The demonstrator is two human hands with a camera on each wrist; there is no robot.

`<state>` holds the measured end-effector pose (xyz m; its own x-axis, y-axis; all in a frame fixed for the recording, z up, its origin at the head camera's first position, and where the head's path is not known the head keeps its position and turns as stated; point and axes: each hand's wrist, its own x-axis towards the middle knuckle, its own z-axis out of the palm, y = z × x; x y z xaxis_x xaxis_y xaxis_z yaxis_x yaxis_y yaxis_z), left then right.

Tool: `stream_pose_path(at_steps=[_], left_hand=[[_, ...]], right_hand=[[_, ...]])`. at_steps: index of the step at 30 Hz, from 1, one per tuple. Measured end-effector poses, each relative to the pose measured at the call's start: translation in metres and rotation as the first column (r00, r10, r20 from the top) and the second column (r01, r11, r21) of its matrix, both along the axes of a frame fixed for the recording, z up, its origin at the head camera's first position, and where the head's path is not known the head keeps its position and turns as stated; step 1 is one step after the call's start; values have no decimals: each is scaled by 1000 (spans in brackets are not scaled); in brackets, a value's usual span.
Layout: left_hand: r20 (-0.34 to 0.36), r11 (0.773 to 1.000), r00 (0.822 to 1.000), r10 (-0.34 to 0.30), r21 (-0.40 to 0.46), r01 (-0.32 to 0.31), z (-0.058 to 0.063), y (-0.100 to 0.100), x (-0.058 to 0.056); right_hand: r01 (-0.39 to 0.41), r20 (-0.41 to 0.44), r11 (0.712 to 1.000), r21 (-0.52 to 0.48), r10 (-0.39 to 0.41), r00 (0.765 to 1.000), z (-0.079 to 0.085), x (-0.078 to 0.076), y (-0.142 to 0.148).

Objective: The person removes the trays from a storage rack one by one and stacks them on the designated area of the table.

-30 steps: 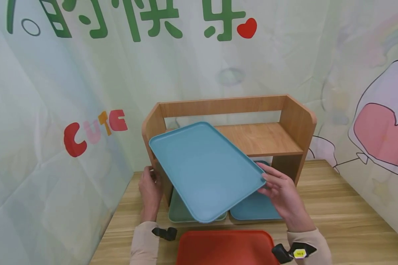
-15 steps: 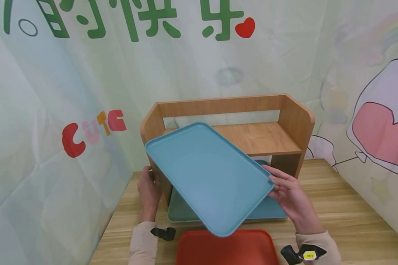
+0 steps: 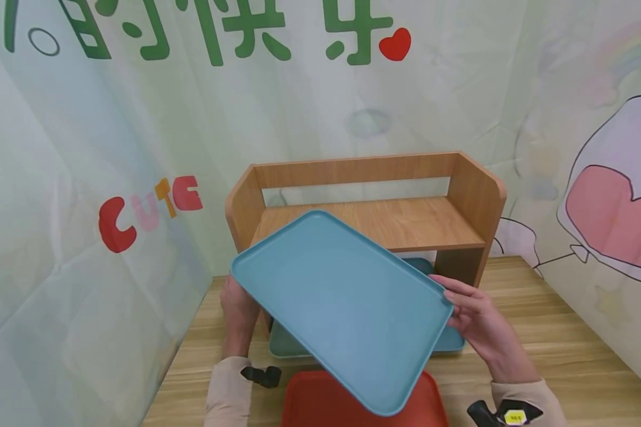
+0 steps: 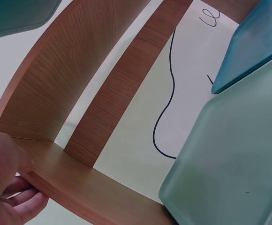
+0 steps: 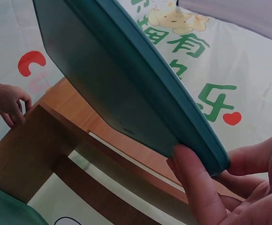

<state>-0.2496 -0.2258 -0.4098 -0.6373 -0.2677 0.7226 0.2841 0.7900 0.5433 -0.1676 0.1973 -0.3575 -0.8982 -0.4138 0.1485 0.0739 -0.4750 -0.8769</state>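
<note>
Right now the right hand point(image 3: 483, 323) grips the blue tray point(image 3: 342, 308) by its right corner, thumb and fingers on opposite faces. Tray is up off the table point(image 3: 539, 314), tilted, in front of the wooden shelf point(image 3: 360, 172), its near corner overlapping the red tray point(image 3: 304, 403) in the head view (can't tell the gap between those two).

Left hand point(image 3: 238, 308) grips the edge of the shelf's left side panel, thumb on one side and fingers curled round the other; left wrist view shows it best. No contact between that hand and the tray.

Under the shelf board: green tray point(image 3: 285, 345) on the left, second blue tray point(image 3: 451, 341) on the right, both partly hidden by the held one. Red tray lies on the table in front, cut off by the frame. Printed cloth point(image 3: 299, 112) hangs behind.
</note>
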Motion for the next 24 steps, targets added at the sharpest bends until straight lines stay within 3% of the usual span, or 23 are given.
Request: stream_pose_path(at_steps=[3, 6, 9, 14, 24], left_hand=[[35, 1000, 999, -1, 5, 1, 1, 0, 1], [66, 985, 995, -68, 162, 57, 4, 0, 2], [98, 957, 991, -95, 283, 63, 9, 1, 5], [113, 978, 992, -63, 203, 39, 10, 2, 6], [140, 988, 990, -15, 154, -7, -1, -5, -6]], right_hand=[[-17, 7, 1000, 16, 17, 1000, -1, 1, 3], [-5, 43, 998, 61, 2, 999, -1, 3, 7], [10, 74, 994, 106, -18, 997, -1, 6, 10], [-13, 35, 993, 115, 9, 999, -4, 10, 16], [-69, 31, 984, 164, 65, 997, -15, 20, 34]])
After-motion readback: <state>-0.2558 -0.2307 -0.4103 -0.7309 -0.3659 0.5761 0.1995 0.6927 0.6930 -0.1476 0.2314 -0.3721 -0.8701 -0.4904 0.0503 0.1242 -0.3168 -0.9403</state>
